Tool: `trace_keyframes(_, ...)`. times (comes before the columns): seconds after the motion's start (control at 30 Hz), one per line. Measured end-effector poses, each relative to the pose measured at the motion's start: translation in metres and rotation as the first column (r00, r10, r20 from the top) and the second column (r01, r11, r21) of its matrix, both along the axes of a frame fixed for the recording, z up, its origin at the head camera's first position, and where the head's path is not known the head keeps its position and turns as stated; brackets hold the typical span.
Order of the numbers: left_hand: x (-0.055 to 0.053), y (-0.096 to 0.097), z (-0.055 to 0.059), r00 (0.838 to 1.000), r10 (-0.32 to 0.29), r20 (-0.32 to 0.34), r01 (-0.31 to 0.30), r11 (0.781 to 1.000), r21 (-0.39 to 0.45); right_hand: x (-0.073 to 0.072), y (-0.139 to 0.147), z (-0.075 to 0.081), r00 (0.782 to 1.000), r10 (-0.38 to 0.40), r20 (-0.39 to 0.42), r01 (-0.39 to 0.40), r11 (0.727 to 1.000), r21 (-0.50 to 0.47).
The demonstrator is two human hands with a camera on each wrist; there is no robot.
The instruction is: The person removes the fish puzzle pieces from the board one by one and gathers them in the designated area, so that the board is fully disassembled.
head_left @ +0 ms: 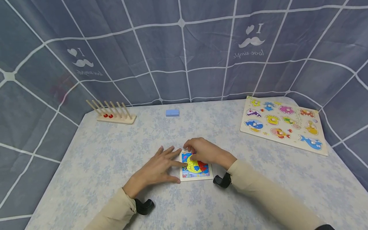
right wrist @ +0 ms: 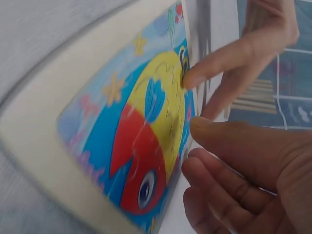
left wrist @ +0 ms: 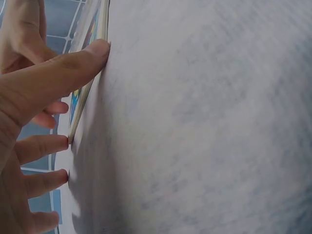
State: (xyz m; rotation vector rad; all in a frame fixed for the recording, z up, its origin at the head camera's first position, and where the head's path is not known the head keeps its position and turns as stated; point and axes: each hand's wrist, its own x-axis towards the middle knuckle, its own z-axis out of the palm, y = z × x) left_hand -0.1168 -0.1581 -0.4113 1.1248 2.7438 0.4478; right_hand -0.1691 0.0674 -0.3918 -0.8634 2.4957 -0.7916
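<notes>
Head view: on the table [head_left: 115, 150], the board [head_left: 283, 123] lies far right, perhaps to leave room. The left hand [head_left: 160, 166], fingers spread straight, touches the puzzle [head_left: 197, 170], near centre, seemingly steadying its left side; the right hand [head_left: 205, 150] curls at its far edge, whether gripping I cannot tell.

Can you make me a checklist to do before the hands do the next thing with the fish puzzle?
1. Fish puzzle picture side up: ok.
2. Left hand at the fish puzzle: ok, fingers spread, thumb by its edge.
3. Right hand gripping the fish puzzle: cannot tell; it's at the far edge.
4. Every piece in: cannot tell, hands cover some.
5. Sea-animal board out of the way: ok, off to the right.
</notes>
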Motion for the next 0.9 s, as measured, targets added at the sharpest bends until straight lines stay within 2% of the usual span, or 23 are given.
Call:
trace_keyframes(0.37,0.003,0.002,0.003,1.0,-0.002,0.029,0.003,1.0,-0.017,0.004,-0.015,0.002,1.0,0.012,-0.004,-0.012,0.997,0.078)
trace_keyframes(0.6,0.003,0.002,0.003,0.998,0.008,0.063,-0.007,1.0,-0.018,0.001,-0.019,0.005,0.999,0.046,-0.024,-0.043,0.991,0.123)
trace_keyframes(0.9,0.004,0.002,0.005,0.997,0.014,0.079,-0.012,1.0,-0.024,-0.003,-0.019,0.002,1.0,0.022,0.016,-0.023,0.996,0.088)
